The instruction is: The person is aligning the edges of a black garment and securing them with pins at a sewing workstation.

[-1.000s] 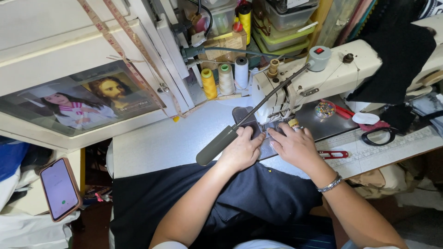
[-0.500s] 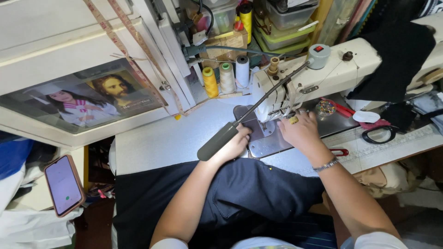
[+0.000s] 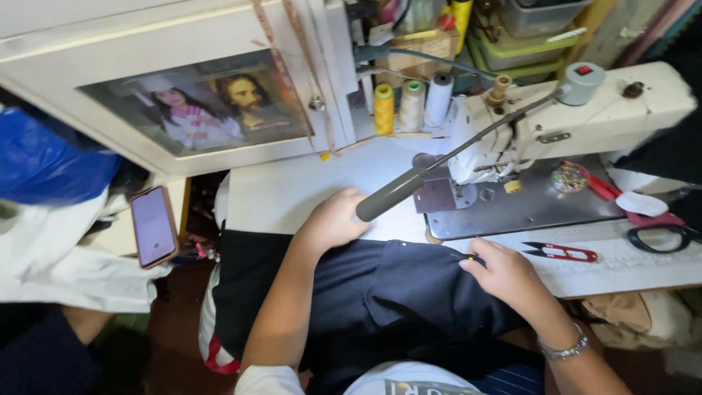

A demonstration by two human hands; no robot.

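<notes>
Hands: left, right flat on smooth dark fabric.

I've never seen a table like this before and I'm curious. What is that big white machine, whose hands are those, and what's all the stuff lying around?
The camera sits on a person's head, looking down at their own hands. The white machine is a sewing machine. Its lamp arm shines on the table. The left hand rests on dark blue cloth at the table edge. The right hand presses the same cloth and pinches something tiny and yellow, too small to name. Thread spools stand behind. Red snips lie near the right hand. A phone lies off to the left.
</notes>
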